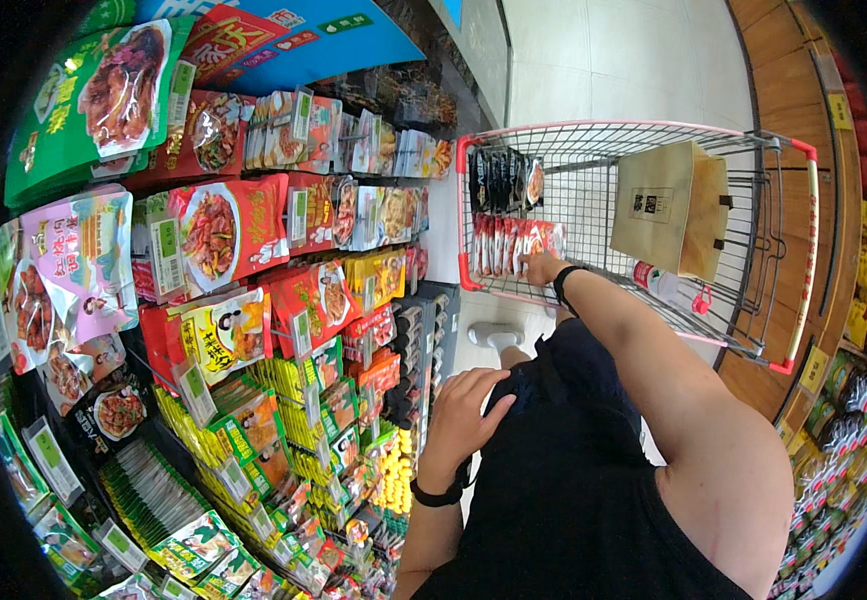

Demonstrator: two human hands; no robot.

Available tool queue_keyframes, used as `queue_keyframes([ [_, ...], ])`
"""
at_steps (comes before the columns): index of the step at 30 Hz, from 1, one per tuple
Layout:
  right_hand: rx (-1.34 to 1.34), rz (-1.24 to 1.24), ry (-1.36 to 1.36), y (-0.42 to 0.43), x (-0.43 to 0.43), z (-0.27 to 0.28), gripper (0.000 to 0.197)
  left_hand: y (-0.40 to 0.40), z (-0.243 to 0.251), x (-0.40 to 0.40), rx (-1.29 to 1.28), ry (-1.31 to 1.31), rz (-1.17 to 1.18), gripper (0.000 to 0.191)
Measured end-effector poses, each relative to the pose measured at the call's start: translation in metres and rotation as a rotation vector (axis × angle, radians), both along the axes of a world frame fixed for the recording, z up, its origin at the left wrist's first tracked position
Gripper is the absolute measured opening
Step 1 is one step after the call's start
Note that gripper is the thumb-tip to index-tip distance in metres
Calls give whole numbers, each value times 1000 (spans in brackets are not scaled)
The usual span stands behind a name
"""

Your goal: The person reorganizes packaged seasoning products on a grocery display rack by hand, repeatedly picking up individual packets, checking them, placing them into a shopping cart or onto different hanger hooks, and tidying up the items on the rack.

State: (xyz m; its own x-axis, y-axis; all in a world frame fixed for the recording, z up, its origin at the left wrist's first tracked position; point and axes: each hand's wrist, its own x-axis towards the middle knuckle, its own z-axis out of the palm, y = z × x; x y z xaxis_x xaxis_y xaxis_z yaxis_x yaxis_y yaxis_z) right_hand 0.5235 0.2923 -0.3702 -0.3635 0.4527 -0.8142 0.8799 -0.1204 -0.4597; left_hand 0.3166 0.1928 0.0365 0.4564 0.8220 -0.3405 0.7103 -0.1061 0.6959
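Note:
My right hand [542,268] reaches into a wire shopping cart [591,131] with its fingers at the end of a row of red food packets [504,244]. Whether the fingers grip a packet is unclear. Beside that row, black food packets [504,180] stand in the same end of the cart. A tan paper bag [651,210] and a clear plastic bottle with a pink cap [657,281] are towards the cart's handle end. Near my waist, my left hand [467,420] holds nothing, fingers slightly spread, beside my black clothing.
Seasoning pouches [215,232] hang on racks along the left, with price tags. More pouches [170,502] fill the lower shelves. Wooden shelving [790,217] with packaged goods runs along the right. A white shoe [497,335] shows on the floor below the cart.

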Motion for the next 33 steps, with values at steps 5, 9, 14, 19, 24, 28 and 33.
queue_keyframes([
  [5,76,-19,-52,3,-7,2,56,2,-3,1,-17,23,56,32],
  [9,111,-13,-127,5,-17,31,55,-1,-3,-1,0,31,85,32],
  [14,161,-20,-160,12,-20,38,57,0,-3,1,-19,37,74,32],
  [19,174,-117,-134,10,8,-10,43,5,-7,7,13,14,37,32],
  [24,345,-470,-69,-8,64,-7,31,6,0,10,35,8,-18,32],
  [28,424,-728,-37,-24,104,-6,34,9,1,8,77,-36,-86,32],
  [33,546,-1058,-69,-53,109,24,58,3,4,-10,169,-63,-136,32],
])
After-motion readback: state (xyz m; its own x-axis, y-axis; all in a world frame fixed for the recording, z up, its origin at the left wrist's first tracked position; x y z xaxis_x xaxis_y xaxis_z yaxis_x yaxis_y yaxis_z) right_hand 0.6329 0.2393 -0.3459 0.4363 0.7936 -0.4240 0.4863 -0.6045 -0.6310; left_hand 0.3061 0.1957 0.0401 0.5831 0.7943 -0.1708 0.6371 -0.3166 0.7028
